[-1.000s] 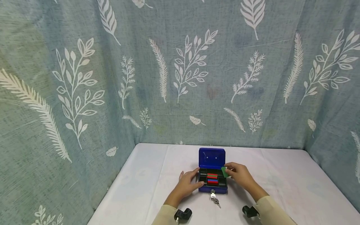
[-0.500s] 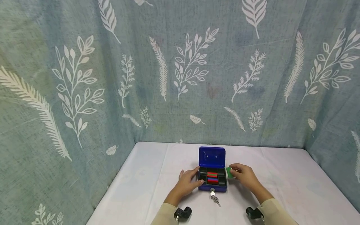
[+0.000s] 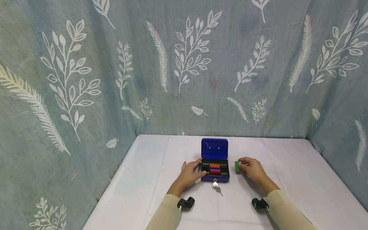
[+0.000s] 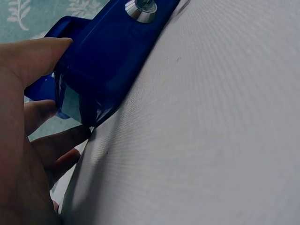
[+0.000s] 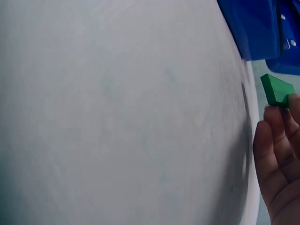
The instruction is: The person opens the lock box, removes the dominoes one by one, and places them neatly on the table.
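Note:
A blue cash box [image 3: 207, 179] stands on the white-covered table with its lid [image 3: 214, 149] raised. My left hand [image 3: 188, 174] rests against the box's left side, thumb on the rim near the front corner and fingers along the side wall. To the right of the box, my right hand [image 3: 253, 169] pinches a small green block [image 3: 237, 167] between thumb and fingers. That block [image 5: 277, 89] is clear of the box in the right wrist view. In the black tray, red, green and blue pieces lie in two middle compartments [image 3: 214, 165].
Keys [image 3: 219, 190] hang from the lock at the box's front. The white cloth [image 3: 287, 179] spreads around the box, and a leaf-patterned curtain [image 3: 161, 121] closes off the back and sides. Each wrist wears a black camera mount [image 3: 186, 202].
My right hand has moved right, away from the tray's right side, with the green block in its fingers. The left hand stays at the box. The head view has tilted down slightly.

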A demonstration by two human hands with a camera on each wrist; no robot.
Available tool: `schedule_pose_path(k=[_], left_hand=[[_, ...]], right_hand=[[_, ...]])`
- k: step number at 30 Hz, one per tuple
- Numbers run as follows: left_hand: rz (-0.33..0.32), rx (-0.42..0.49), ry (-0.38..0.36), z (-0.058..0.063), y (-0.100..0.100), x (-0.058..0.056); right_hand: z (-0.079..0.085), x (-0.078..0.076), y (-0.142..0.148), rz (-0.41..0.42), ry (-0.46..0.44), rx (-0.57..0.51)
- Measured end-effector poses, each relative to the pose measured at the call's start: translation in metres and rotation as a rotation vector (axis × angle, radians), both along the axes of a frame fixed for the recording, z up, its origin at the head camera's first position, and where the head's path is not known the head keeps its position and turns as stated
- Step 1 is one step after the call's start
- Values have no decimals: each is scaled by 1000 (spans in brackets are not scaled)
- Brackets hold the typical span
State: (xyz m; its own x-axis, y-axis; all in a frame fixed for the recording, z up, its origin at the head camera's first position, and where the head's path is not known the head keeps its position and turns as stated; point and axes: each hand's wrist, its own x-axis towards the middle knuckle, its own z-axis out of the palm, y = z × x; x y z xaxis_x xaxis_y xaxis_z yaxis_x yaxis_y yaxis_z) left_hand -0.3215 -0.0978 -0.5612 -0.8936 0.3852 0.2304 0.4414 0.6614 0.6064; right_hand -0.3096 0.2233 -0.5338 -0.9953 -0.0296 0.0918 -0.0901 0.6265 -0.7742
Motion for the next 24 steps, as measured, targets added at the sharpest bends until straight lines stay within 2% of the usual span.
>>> schedule_pose_path(k=[5,9,12,19,24], left_hand=[[-8,-17,8,8,-1,-13],[-6,-21,12,10,-3,-17],[-6,-17,11,8,-3,-16],[-12,-19,-26,2,-2,-9],[-10,2,-21,0,-1,-6]], right_hand=[[9,-12,6,-9,-29,29],[13,-17,8,-3,-43,34],[12,-18,8,-10,-77,24],[5,-16,7,-10,-132,76],[3,-17,6,-32,-164,58]])
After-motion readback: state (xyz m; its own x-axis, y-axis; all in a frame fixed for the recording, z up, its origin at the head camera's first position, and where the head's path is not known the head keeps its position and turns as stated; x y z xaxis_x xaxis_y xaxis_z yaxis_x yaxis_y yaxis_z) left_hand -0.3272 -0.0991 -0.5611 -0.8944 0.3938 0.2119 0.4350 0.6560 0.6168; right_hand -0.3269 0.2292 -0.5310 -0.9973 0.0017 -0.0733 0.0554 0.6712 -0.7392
